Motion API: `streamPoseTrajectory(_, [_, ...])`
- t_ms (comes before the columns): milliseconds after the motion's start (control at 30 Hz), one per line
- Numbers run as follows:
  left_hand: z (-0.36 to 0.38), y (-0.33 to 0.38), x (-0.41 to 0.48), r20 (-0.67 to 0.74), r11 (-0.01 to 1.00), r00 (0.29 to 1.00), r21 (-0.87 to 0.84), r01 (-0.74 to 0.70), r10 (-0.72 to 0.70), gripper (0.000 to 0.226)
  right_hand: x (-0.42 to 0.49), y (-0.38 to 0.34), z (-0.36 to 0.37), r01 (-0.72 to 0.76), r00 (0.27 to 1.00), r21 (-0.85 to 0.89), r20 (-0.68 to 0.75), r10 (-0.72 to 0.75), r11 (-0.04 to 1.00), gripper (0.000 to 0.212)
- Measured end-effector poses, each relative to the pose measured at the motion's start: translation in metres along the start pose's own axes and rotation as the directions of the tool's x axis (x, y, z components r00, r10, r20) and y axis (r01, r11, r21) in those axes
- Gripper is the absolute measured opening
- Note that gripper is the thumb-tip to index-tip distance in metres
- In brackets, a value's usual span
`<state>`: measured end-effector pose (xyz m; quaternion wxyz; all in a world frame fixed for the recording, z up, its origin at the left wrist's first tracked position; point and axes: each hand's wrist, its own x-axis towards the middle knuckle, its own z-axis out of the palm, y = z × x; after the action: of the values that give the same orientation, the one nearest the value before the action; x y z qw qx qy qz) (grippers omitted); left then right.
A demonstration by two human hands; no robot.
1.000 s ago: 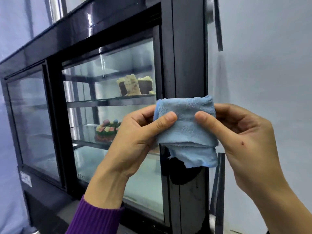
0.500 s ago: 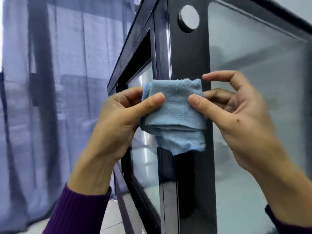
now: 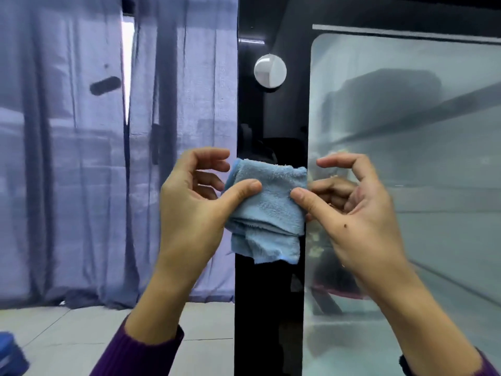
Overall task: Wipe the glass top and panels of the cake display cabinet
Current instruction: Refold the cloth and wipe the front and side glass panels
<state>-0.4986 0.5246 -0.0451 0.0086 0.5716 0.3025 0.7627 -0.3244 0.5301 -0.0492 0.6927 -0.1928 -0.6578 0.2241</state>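
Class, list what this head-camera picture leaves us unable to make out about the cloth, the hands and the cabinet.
1. Head view: the blue cloth hides which fingers of the left hand and right hand press its back.
2. Haze and reflections on the glass panel blur the shelves inside.
3. The glass top is cut off by the upper edge.
4. Whether the cloth touches the black post cannot be told.

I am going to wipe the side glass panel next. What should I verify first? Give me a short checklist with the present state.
1. Grip: ok; left hand and right hand pinch the blue cloth.
2. Cloth folded to a pad: ok, though one layer hangs loose below.
3. Cloth over the glass panel: not ok; it is in front of the black frame.
4. Glass free of the round white disc: ok, it sits on the frame.
5. Cloth damp and clean: cannot tell.
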Motion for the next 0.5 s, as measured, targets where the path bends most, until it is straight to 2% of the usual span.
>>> streamPoseTrajectory(133, [0.003,0.0,-0.004,-0.049,0.958,0.973,0.191,-0.214,0.227,0.041,0.0,0.0,-0.003,0.003,1.0,-0.04,-0.019,-0.004,0.999,0.037])
streamPoseTrajectory(233, [0.01,0.001,-0.008,0.005,0.897,0.935,0.279,-0.343,0.355,0.026,-0.002,0.0,-0.005,0.007,0.996,-0.106,-0.087,-0.016,0.994,0.037])
streamPoseTrajectory(333, [0.017,0.0,-0.007,0.075,0.865,0.913,0.298,-0.404,0.401,0.012,-0.003,0.003,-0.009,0.024,0.988,-0.169,-0.147,-0.049,0.985,0.036])
streamPoseTrajectory(500, [0.022,0.008,-0.008,0.127,0.785,0.888,0.424,-0.451,0.442,0.015,0.002,0.006,-0.016,0.071,0.987,-0.217,-0.129,-0.101,0.974,0.037])
